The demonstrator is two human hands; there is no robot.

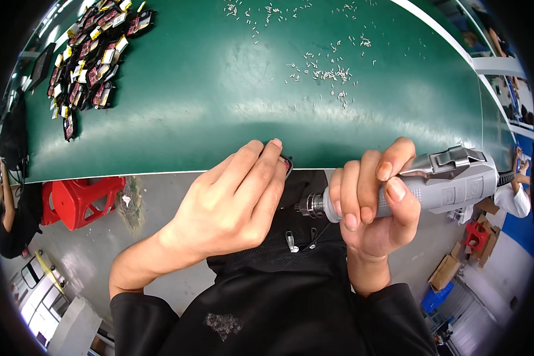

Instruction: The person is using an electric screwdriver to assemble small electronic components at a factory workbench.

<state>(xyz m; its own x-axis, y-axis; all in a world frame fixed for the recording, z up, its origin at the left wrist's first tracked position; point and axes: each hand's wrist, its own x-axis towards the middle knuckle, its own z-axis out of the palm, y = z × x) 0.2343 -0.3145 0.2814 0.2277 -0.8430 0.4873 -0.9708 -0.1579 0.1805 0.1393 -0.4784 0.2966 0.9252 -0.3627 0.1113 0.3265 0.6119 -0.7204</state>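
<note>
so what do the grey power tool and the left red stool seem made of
Grey power tool: probably satin plastic, given its even tone; its lever looks polished metal, brightly reflective. Red stool: likely smooth plastic, evenly coloured with cutouts.

Free lane over green tabletop [190, 115] beyond left hand [228, 202]; loose screws [342, 74] obstruct beyond right hand [371, 202]; black-cased units [95, 72] block left-forward.

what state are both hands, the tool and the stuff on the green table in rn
Left hand: palm down, fingers nearly straight
Dark piece: mostly covered by left hand
Right hand: curled around grey driver
Grey driver: held roughly level, tip apart from dark piece
Small pale pins: loose, scattered
Dark parts: crowded together at left
</note>
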